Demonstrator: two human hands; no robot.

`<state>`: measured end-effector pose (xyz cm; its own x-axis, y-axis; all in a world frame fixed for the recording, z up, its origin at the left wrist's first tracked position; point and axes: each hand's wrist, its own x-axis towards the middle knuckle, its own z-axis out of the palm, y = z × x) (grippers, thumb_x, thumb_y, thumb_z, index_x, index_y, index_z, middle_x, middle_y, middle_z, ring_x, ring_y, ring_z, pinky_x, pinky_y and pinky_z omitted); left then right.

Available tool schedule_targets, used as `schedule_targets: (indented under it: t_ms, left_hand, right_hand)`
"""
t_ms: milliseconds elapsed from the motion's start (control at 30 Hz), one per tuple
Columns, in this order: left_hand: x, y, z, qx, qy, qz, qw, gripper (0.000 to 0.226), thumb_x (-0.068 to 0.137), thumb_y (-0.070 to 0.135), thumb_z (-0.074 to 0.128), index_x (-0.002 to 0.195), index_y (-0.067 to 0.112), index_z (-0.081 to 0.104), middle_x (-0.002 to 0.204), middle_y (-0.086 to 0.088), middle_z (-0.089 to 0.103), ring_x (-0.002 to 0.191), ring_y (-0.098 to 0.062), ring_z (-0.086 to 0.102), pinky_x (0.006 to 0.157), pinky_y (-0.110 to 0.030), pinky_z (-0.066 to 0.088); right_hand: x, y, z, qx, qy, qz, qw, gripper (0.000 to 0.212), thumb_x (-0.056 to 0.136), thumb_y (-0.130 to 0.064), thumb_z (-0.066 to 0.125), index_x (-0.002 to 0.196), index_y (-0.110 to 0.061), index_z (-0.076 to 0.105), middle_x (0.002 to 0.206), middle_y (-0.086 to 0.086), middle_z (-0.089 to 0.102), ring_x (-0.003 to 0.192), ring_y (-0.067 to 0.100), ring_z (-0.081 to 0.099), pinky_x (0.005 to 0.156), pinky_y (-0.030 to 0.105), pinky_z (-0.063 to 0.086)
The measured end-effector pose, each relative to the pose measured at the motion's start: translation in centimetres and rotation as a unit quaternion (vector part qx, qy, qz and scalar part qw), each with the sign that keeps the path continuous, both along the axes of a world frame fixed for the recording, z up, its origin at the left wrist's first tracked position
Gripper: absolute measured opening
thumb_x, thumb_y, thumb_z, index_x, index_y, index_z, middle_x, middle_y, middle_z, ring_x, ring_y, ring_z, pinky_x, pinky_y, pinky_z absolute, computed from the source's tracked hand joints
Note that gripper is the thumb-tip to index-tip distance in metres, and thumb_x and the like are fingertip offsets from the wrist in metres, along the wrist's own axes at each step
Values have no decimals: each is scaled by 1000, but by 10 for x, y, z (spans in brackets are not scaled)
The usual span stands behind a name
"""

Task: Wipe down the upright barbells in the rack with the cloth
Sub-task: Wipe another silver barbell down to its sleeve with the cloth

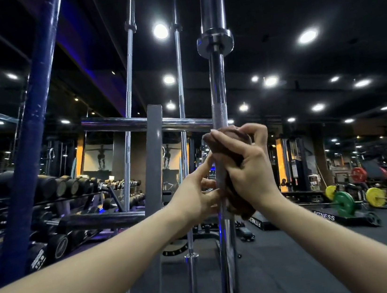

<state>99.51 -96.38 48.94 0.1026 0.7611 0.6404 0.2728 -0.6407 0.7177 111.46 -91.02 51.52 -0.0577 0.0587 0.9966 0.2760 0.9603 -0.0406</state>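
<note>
A chrome barbell point(217, 79) stands upright right in front of me, its collar and thick sleeve overhead. My right hand point(246, 166) grips a dark brown cloth point(237, 199) wrapped round the shaft at chest height. My left hand point(197, 193) touches the same shaft from the left, just below, with its index finger raised along the bar and its other fingers curled at the shaft. Two more upright barbells stand further back, one point(128, 91) on the left and one point(180, 79) in the middle.
A grey rack post point(155, 161) and a chrome crossbar point(120, 122) stand behind the bars. A blue upright point(34, 123) leans at left beside a dumbbell rack point(70, 187). At right, a loaded barbell with a green plate point(344, 204) and yellow plates lies on a platform.
</note>
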Motion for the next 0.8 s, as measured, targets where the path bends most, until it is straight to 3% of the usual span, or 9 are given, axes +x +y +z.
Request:
schedule_targets:
  t_ms: [100, 233, 333, 433, 500, 567, 667, 733, 800]
  left_hand:
    - [0, 0, 1, -4, 16, 26, 1000, 84, 88, 0, 61, 137, 54, 21, 98, -9, 58, 85, -19, 63, 68, -27, 59]
    - [-1, 4, -4, 4, 1, 29, 1000, 77, 90, 4, 60, 141, 50, 26, 93, -8, 57, 86, -23, 60, 80, -38, 58]
    - [0, 5, -17, 15, -29, 8, 999, 65, 92, 5, 56, 131, 52, 34, 81, -4, 54, 78, -20, 57, 84, -45, 53]
    - [0, 2, -25, -7, -54, -17, 998, 59, 92, 2, 54, 130, 45, 38, 86, -4, 52, 76, -14, 59, 84, -42, 55]
    - [3, -2, -26, -14, -43, -9, 999, 63, 92, 0, 54, 130, 48, 36, 89, -6, 52, 82, -19, 58, 90, -47, 51]
    - [3, -5, -26, -11, -15, 17, 1000, 70, 92, 0, 55, 126, 55, 31, 92, -8, 54, 87, -26, 56, 94, -53, 46]
    - [1, -5, -25, -11, 21, 48, 999, 77, 91, 2, 57, 133, 56, 23, 97, -4, 57, 93, -28, 62, 93, -46, 51]
    - [-2, -2, -27, -11, 12, 36, 999, 76, 92, 1, 57, 138, 51, 24, 96, -3, 55, 87, -22, 61, 89, -38, 55]
    - [-2, 0, -34, -14, -8, 8, 1000, 73, 92, -1, 55, 136, 49, 26, 93, -3, 53, 81, -19, 58, 77, -29, 56]
  right_hand:
    - [-4, -1, 41, -17, 14, -40, 999, 49, 85, -12, 68, 125, -37, 58, 127, 4, 30, 113, 9, 35, 79, -2, 33]
    - [-14, 5, 43, 11, 49, -40, 998, 50, 87, -12, 65, 129, -37, 56, 130, 5, 29, 124, 19, 35, 77, -2, 31]
    - [-12, 9, -8, 41, 36, -13, 998, 53, 86, -12, 65, 130, -38, 51, 126, 6, 29, 122, 16, 31, 79, -8, 30]
    - [3, 6, -55, 42, -25, -15, 999, 51, 84, -21, 65, 126, -46, 50, 121, -3, 27, 112, 5, 33, 79, 3, 39]
    - [9, 2, -43, 27, -44, -30, 998, 53, 84, -17, 67, 123, -49, 50, 120, -4, 26, 108, 0, 30, 83, 13, 39]
    - [5, -3, 1, 16, -11, -49, 999, 55, 85, -9, 66, 127, -41, 53, 122, 3, 28, 103, 0, 28, 85, 4, 33]
    - [-7, -9, 54, -5, 39, -87, 995, 48, 88, -15, 64, 130, -36, 55, 128, 9, 28, 111, 13, 36, 87, 6, 36]
    - [-14, -3, 41, 4, 44, -79, 996, 50, 87, -12, 63, 130, -36, 55, 130, 10, 27, 116, 16, 33, 90, 22, 42]
    - [-15, 5, -1, 26, 46, -62, 997, 52, 86, -9, 64, 132, -34, 55, 130, 13, 28, 117, 14, 29, 86, 20, 42]
